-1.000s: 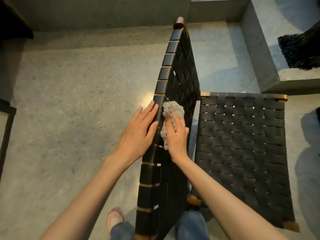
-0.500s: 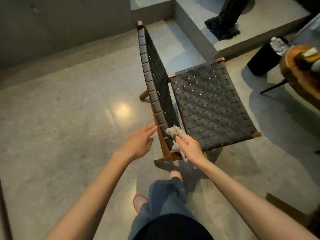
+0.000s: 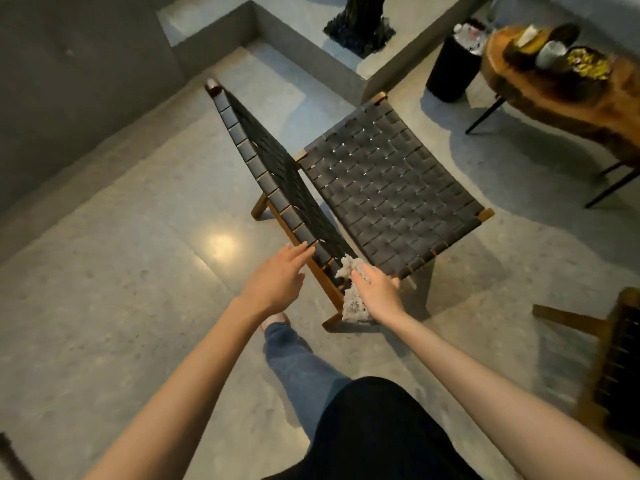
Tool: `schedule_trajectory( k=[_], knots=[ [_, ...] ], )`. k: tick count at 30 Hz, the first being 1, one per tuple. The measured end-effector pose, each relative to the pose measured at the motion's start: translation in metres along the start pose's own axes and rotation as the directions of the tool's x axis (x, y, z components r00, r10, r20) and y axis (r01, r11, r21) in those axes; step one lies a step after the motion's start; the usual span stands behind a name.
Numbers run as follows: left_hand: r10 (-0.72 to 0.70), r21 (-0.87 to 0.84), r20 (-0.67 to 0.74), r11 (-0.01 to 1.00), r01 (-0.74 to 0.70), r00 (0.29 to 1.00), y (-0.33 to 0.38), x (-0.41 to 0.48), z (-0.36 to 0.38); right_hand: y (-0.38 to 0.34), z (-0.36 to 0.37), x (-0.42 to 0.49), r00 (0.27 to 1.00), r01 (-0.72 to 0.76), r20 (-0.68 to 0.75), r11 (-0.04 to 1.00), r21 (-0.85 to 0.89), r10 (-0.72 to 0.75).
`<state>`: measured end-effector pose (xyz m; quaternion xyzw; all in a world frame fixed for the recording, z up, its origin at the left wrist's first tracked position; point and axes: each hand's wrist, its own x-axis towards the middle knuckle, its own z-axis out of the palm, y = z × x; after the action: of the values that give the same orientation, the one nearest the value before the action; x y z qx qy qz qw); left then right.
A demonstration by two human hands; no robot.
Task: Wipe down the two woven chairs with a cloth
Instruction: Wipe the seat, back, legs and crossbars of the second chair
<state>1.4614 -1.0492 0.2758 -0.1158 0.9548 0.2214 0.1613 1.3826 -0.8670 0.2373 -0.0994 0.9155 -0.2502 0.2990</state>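
Black woven strapping on a brown wooden frame makes up the near chair point(image 3: 381, 188), which fills the head view from the centre out toward 1 o'clock. Its backrest point(image 3: 277, 174) is seen nearly edge-on and slants from 11 o'clock down to the middle. The seat point(image 3: 398, 202) spreads out to its right.

The pale, fluffy cloth point(image 3: 350, 304) sits just below centre, at the lower end of the backrest where it meets the seat, with part of it trailing down past the frame. The right hand point(image 3: 377, 292) lies over the cloth with its fingers curled around the bunched fabric. This holds the cloth against the straps, probably so the wipe reaches the joint between the two woven panels.

The left hand point(image 3: 277, 282) holds nothing. Its fingers are straight and reach toward 1 o'clock, with the tips at the outer edge of the backrest. Whether they actually touch it cannot be told. The position suggests the hand is there to steady the chair against the push of the wiping hand.

A second chair point(image 3: 616, 362) shows only partly at the 4 o'clock edge, well apart from both hands and probably yet to be wiped. At 2 o'clock a wooden table point(image 3: 571, 98) carries bowls, and a dark bin point(image 3: 450, 67) stands beside it on the grey floor point(image 3: 138, 271).
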Motion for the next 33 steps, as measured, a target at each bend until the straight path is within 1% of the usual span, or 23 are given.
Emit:
schedule_trajectory(
  k=[3,5,7,10,13,14,16,18,22,25,26,27,28,29,30,32,33],
  knots=[
    [0.060,0.120,0.077,0.990,-0.069,0.995,-0.021,0.023,-0.023,0.006,0.014,0.000,0.995,-0.066,-0.071,0.997,-0.027,0.063],
    [0.121,0.193,0.128,0.971,-0.144,0.984,-0.030,0.040,-0.040,0.008,0.017,0.003,0.988,-0.131,-0.080,0.991,-0.007,0.130],
    [0.197,0.225,0.196,0.944,-0.239,0.961,-0.034,0.056,-0.054,0.005,0.019,0.007,0.973,-0.206,-0.096,0.977,0.048,0.210],
    [0.255,0.249,0.260,0.914,-0.320,0.931,-0.032,0.080,-0.065,0.002,0.019,0.012,0.951,-0.271,-0.132,0.959,0.085,0.280],
    [0.313,0.279,0.380,0.858,-0.430,0.871,-0.023,0.101,-0.065,0.001,0.017,0.010,0.914,-0.364,-0.151,0.925,0.110,0.377],
    [0.323,0.286,0.426,0.838,-0.464,0.845,-0.021,0.107,-0.064,0.000,0.017,0.007,0.890,-0.402,-0.175,0.906,0.136,0.421],
    [0.323,0.291,0.509,0.807,-0.513,0.798,-0.018,0.119,-0.061,-0.003,0.015,0.000,0.814,-0.493,-0.224,0.841,0.222,0.536],
    [0.320,0.283,0.581,0.783,-0.554,0.748,-0.020,0.130,-0.059,-0.008,0.017,-0.008,0.746,-0.544,-0.259,0.786,0.294,0.613],
    [0.306,0.228,0.696,0.763,-0.605,0.649,-0.026,0.151,-0.058,-0.023,0.027,-0.018,0.668,-0.571,-0.338,0.748,0.338,0.663],
    [0.321,0.207,0.741,0.727,-0.655,0.590,-0.032,0.159,-0.058,-0.038,0.038,-0.021,0.573,-0.575,-0.441,0.722,0.384,0.691],
    [0.337,0.202,0.744,0.709,-0.675,0.577,-0.034,0.161,-0.058,-0.042,0.044,-0.023,0.540,-0.587,-0.473,0.714,0.382,0.696],
    [0.355,0.199,0.745,0.689,-0.697,0.565,-0.035,0.163,-0.058,-0.045,0.052,-0.025,0.530,-0.617,-0.502,0.717,0.325,0.683],
    [0.370,0.198,0.745,0.671,-0.714,0.555,-0.036,0.165,-0.058,-0.047,0.060,-0.028,0.559,-0.643,-0.530,0.737,0.209,0.638],
    [0.379,0.200,0.747,0.656,-0.728,0.547,-0.038,0.167,-0.058,-0.046,0.067,-0.032,0.622,-0.633,-0.536,0.769,0.085,0.571],
    [0.385,0.201,0.750,0.642,-0.740,0.538,-0.039,0.168,-0.057,-0.043,0.069,-0.037,0.687,-0.572,-0.533,0.820,0.022,0.494],
    [0.396,0.202,0.756,0.618,-0.760,0.522,-0.042,0.170,-0.054,-0.026,0.063,-0.050,0.806,-0.393,-0.500,0.918,-0.050,0.318],
    [0.398,0.200,0.758,0.612,-0.765,0.517,-0.043,0.172,-0.053,-0.017,0.056,-0.055,0.860,-0.334,-0.449,0.932,-0.139,0.241]
  ],
)
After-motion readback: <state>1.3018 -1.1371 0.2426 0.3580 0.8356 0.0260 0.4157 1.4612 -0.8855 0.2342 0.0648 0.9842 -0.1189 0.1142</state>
